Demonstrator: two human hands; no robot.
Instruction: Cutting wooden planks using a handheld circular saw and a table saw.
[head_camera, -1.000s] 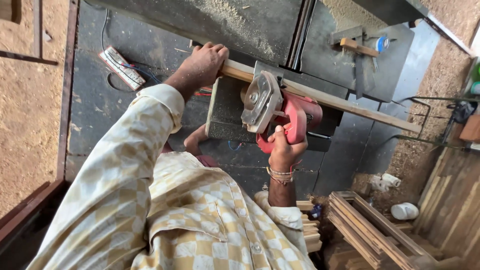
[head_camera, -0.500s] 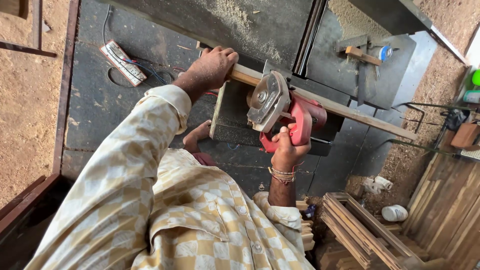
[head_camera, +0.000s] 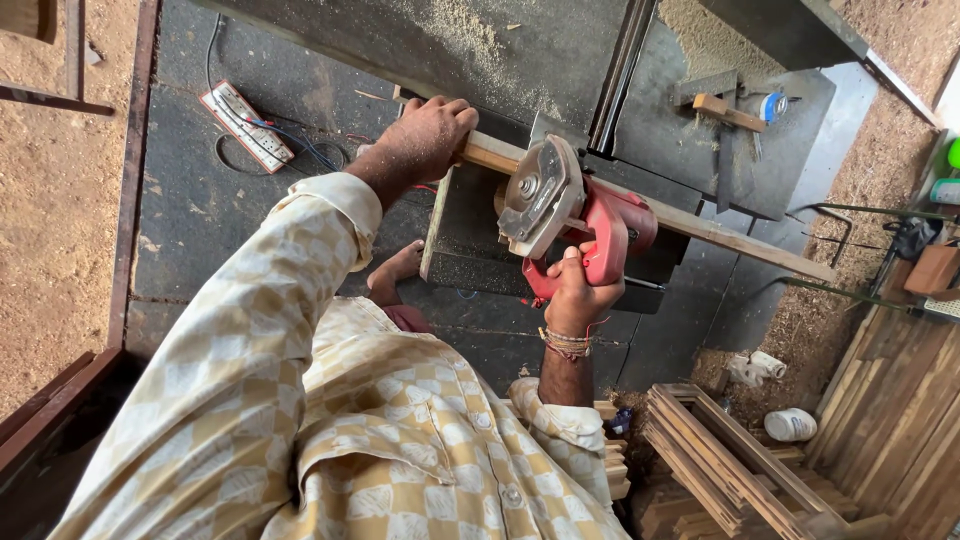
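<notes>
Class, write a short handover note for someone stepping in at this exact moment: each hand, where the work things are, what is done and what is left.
Left hand: pressing down on the long pale wooden strip, near its end.
Right hand: closed round the grip of the red handheld circular saw, whose round metal blade guard sits on the strip.
The strip lies across the dark sawdust-strewn workbench.
Done: saw set on the strip; no finished cut shows.
Left: how far the blade has gone is hidden by the guard.
</notes>
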